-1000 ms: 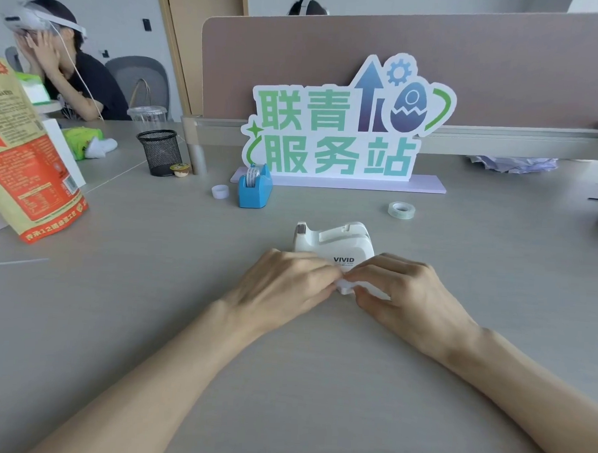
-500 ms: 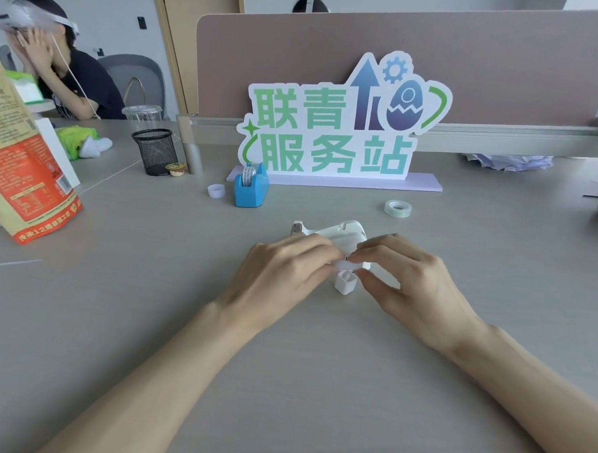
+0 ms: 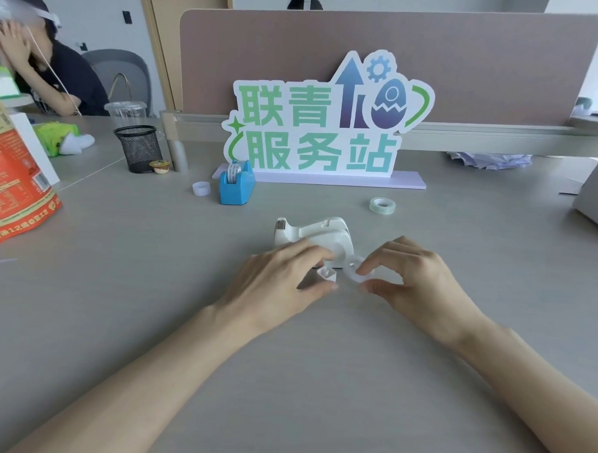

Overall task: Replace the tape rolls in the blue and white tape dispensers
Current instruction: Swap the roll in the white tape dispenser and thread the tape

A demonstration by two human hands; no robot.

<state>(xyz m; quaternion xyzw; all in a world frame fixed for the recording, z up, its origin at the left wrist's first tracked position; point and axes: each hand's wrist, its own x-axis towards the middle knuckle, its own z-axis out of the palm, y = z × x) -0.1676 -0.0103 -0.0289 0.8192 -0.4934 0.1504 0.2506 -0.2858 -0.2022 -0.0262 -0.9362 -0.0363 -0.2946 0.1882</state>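
Right hand: I saw it pinching the empty ring, before the white dispenser.
Left hand: curled about the hub; grip unclear.
Fresh roll: beyond, nearer the right hand.

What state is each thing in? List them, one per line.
White dispenser: upright, hub out.
Blue dispenser: upright, roll loaded.
Spare roll: flat on desk, untouched.
Ring: pinched by right hand.
Hub: pinched by left hand.
Loose core: on desk, untouched.
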